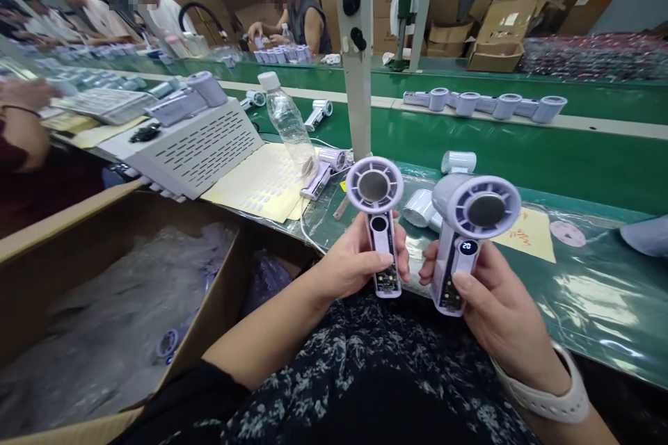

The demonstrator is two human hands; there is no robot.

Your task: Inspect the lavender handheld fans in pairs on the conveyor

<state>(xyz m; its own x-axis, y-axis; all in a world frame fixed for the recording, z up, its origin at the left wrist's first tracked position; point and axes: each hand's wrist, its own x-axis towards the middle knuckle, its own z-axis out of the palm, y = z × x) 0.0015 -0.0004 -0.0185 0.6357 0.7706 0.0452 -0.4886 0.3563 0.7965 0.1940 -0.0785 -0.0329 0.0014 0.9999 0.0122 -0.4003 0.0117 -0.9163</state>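
Upright in my left hand [360,261] is a lavender handheld fan [385,243], its small round display dark, my thumb on the front of its handle. A second lavender fan [453,264], tilted slightly, is held in my right hand [488,285]; its round display shows 20, and my thumb presses its handle front. Both handles show circuit parts at the bottom. The two fans are apart, over the table's front edge. Behind them a white-lavender cylinder part [419,207] lies on the green table [589,292], beside a yellow paper [537,233] with red marks.
An open cardboard box [229,243] with plastic bags stands at the left. A clear bottle [289,122], a slotted metal box [209,149] and yellow sheets [245,188] are on the table. A metal post [358,104] rises ahead. More fans [506,106] line the conveyor; people sit beyond.
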